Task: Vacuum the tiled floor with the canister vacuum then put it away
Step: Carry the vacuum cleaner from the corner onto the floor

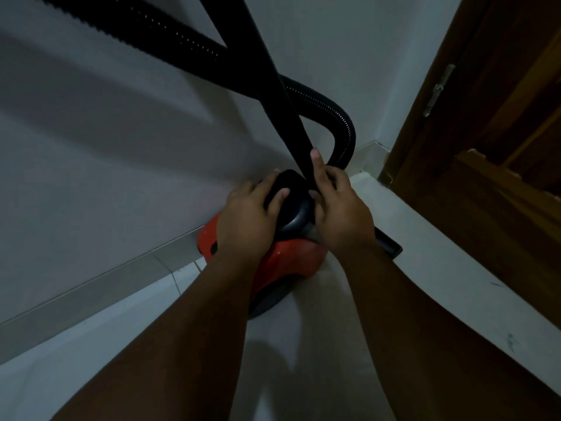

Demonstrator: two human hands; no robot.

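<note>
A red canister vacuum with a black rounded top stands on the pale tiled floor against the white wall. My left hand lies over the black top, fingers curled on it. My right hand grips the straight black wand just above the canister, forefinger stretched up along it. The wand leans up and to the left. A ribbed black hose loops behind it and runs off the top left. The wand's floor nozzle shows behind my right wrist.
A white wall with a grey skirting strip runs along the left. A raised pale ledge crosses the right side. Behind it stands a brown wooden door with a metal hinge.
</note>
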